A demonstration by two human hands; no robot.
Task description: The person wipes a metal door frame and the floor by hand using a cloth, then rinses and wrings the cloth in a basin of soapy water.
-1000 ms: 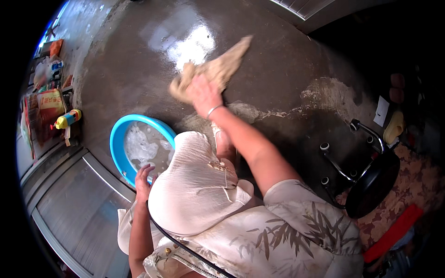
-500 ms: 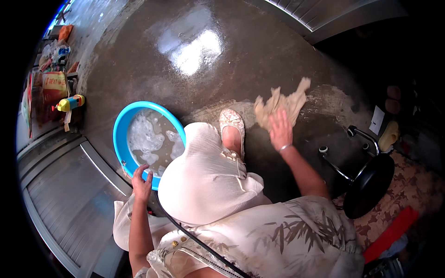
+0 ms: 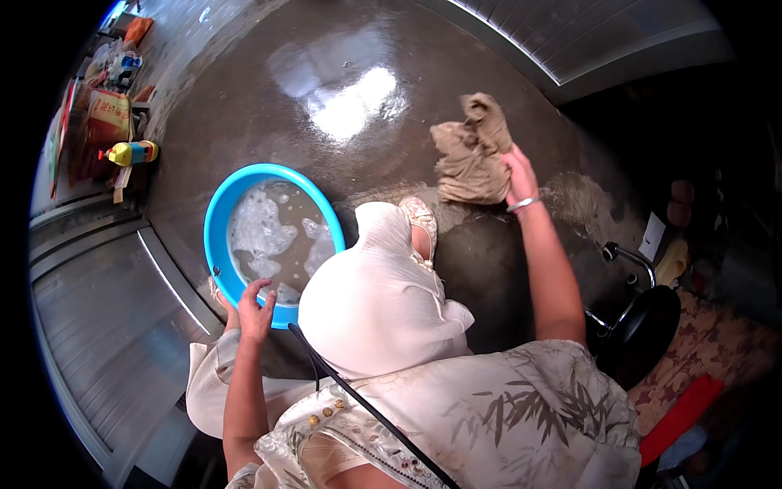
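A brown, crumpled rag [image 3: 472, 167] is on the wet floor ahead and to the right, one end folded up. My right hand [image 3: 521, 177] grips its right edge, with some fingertips hidden by the cloth. At my left, a blue basin [image 3: 213, 224] holds murky water with white suds [image 3: 262, 228]. Beside the basin's near rim is my left hand [image 3: 256, 310], its thumb and fingers apart and nothing in it. I cannot tell whether its fingertips touch the rim.
A yellow bottle [image 3: 133, 152] and several bags stand at the far left. Metal doors [image 3: 122, 318] edge the floor at left. A black round stool [image 3: 643, 334] with metal legs lies at right, near a patterned mat [image 3: 700, 350]. A black cable [image 3: 366, 406] crosses my front.
The rag was spread flat under my right hand; now it is bunched and folded, farther forward, with the hand at its edge. My left hand stays by the basin.
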